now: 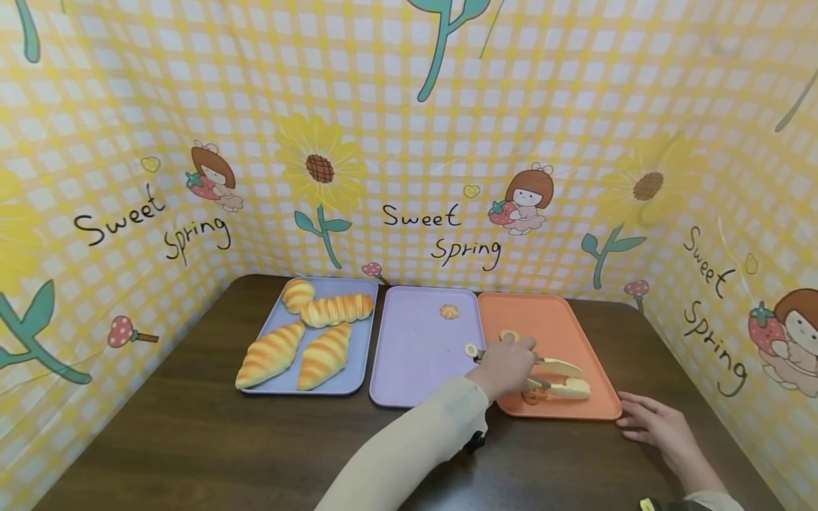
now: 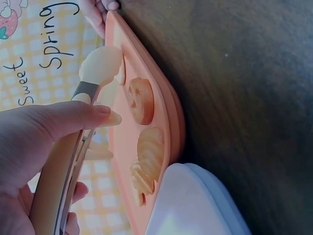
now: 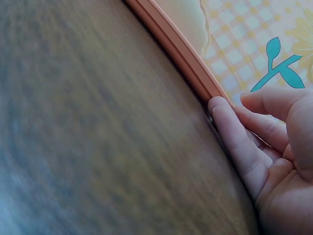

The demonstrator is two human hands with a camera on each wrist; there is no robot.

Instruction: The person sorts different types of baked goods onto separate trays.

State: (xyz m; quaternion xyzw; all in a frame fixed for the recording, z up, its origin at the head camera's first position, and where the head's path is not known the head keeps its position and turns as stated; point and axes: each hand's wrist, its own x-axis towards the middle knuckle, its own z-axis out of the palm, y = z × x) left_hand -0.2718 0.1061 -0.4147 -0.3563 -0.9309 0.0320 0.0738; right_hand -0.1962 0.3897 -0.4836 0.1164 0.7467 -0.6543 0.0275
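Side by side across the table point(image 1: 192, 440): left tray point(image 1: 361, 349) under four breads point(image 1: 271, 355); middle tray point(image 1: 422, 355) under one cookie point(image 1: 449, 311) near its back edge; right tray point(image 1: 530, 312) under cookies point(image 2: 141, 100) and tongs point(image 1: 562, 367).

At your left, on the wooden bench point(image 1: 160, 440), a pale blue tray point(image 1: 360, 355) carries two pointed, striped croissants point(image 1: 270, 356), a ridged loaf point(image 1: 337, 309) and a bun point(image 1: 297, 294). Behind, you see yellow-checked cloth point(image 1: 358, 142) with sunflowers point(image 1: 319, 169) and "Sweet Spring" lettering point(image 1: 422, 215).
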